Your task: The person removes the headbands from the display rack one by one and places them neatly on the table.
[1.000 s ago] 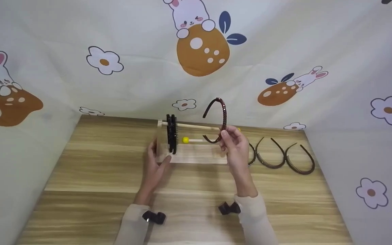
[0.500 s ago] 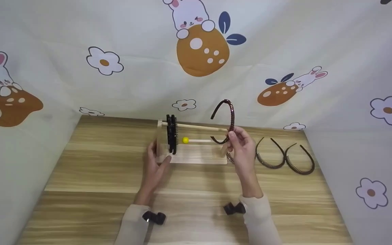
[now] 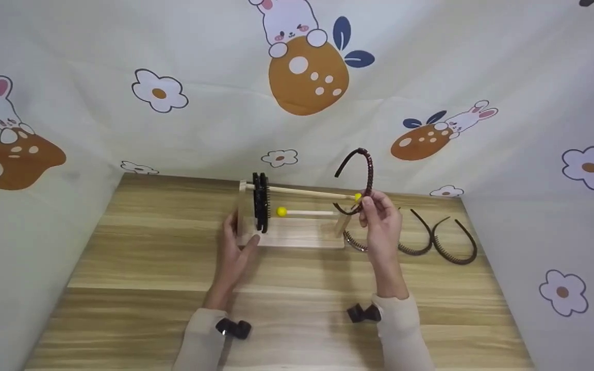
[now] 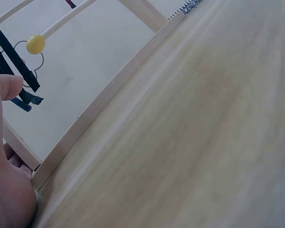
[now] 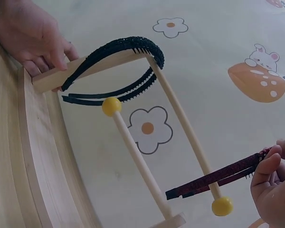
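Observation:
In the head view, my right hand [image 3: 383, 219] pinches a dark red toothed headband [image 3: 369, 172] by its side, raised at the right end of the rack's upper rod. The right wrist view has this headband crossing the rod close to its yellow ball tip [image 5: 222, 206]. My left hand [image 3: 235, 247] grips the left end of the wooden rack [image 3: 297, 239], thumb in front and fingers behind the upright. Black headbands [image 3: 261, 203] hang together at the left end of the upper rod. A lower rod [image 3: 310, 213] with a yellow ball tip [image 3: 281, 212] points left.
To the right of the rack, dark toothed headbands lie on the wooden table [image 3: 297, 319]: one [image 3: 355, 242] close to the rack, another [image 3: 416, 251] partly behind my right hand, a third [image 3: 454, 257] farthest right. A patterned cloth [image 3: 214, 129] rises behind the table.
My right hand has moved right with the red headband, along the upper rod to its ball tip, which now shows. My left hand and the rack have stayed put.

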Demonstrator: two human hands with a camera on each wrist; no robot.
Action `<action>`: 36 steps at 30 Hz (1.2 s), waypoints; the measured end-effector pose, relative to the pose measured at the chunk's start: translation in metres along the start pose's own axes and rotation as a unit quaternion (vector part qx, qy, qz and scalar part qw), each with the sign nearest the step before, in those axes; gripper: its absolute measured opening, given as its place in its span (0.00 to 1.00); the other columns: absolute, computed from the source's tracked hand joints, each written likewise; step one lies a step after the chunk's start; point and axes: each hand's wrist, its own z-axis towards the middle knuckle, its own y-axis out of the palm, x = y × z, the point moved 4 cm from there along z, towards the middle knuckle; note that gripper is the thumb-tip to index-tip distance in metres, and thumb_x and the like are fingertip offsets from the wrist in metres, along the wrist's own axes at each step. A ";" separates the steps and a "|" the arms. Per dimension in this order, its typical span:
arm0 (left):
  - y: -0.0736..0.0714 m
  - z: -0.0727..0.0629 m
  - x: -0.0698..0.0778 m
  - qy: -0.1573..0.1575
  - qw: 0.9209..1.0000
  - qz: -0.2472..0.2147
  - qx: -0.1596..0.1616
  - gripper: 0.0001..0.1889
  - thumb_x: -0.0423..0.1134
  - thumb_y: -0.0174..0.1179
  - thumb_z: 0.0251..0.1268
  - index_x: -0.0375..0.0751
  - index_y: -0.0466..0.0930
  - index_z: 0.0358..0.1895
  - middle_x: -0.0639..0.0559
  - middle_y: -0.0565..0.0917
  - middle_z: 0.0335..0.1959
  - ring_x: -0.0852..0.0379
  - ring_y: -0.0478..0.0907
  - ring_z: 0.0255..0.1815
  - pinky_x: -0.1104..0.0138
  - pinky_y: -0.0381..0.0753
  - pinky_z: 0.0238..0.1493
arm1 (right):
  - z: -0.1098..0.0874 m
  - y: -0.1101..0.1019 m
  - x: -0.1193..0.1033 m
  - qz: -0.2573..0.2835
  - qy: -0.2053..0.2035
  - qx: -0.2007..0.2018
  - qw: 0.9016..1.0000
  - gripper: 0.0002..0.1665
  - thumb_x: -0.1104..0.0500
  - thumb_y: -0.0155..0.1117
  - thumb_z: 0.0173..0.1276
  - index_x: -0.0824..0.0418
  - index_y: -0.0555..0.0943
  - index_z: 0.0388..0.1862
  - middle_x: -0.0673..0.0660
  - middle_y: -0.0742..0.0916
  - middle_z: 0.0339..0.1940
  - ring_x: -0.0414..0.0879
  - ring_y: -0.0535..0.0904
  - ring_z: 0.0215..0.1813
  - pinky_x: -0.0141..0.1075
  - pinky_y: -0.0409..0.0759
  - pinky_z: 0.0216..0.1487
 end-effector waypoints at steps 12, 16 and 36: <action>0.001 0.001 -0.001 0.019 1.000 0.002 0.000 0.42 0.31 0.68 0.77 0.28 0.52 0.85 0.24 0.59 0.85 0.24 0.60 0.84 0.35 0.61 0.86 | 0.000 -0.014 -0.007 0.016 -0.045 0.016 0.999 0.07 0.73 0.60 0.83 0.77 0.84 0.51 0.58 0.87 0.38 0.38 0.74 0.31 0.24 0.75 0.30; 0.000 0.002 -0.001 0.022 1.000 -0.003 0.000 0.42 0.30 0.68 0.76 0.28 0.54 0.84 0.26 0.62 0.83 0.26 0.64 0.82 0.35 0.64 0.85 | 0.001 -0.020 -0.008 0.021 -0.052 0.016 0.998 0.07 0.73 0.60 0.83 0.71 0.86 0.49 0.56 0.87 0.37 0.38 0.74 0.30 0.24 0.74 0.29; 0.000 0.002 -0.003 0.007 1.000 0.002 0.003 0.42 0.31 0.69 0.77 0.31 0.53 0.86 0.26 0.61 0.85 0.26 0.61 0.84 0.35 0.64 0.85 | 0.002 -0.055 -0.001 -0.004 -0.054 0.014 0.998 0.07 0.75 0.62 0.80 0.70 0.86 0.48 0.54 0.89 0.37 0.39 0.76 0.31 0.25 0.78 0.31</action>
